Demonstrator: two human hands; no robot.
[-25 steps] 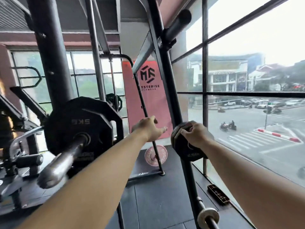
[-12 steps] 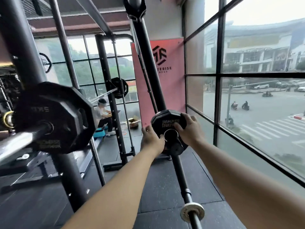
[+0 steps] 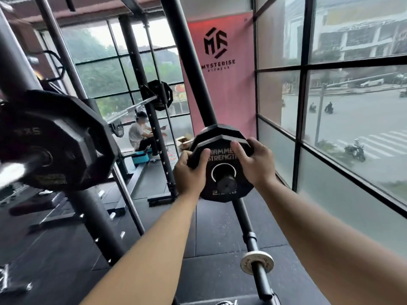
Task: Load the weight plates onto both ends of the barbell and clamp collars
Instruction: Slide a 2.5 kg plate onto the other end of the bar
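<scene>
Left hand (image 3: 189, 175) and right hand (image 3: 256, 164) grip the plate (image 3: 222, 156) between them; fingers curled over face.

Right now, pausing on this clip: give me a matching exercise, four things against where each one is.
Things:
1. front small plate
2. large black plate
3. pale disc
4. pink banner

Places:
A. low on the slanted post
B. on the barbell, far left
C. hanging in the far corner
D. gripped by the left hand and right hand

Pairs: 1-D, 2-B, 3-A, 4-C.
</scene>
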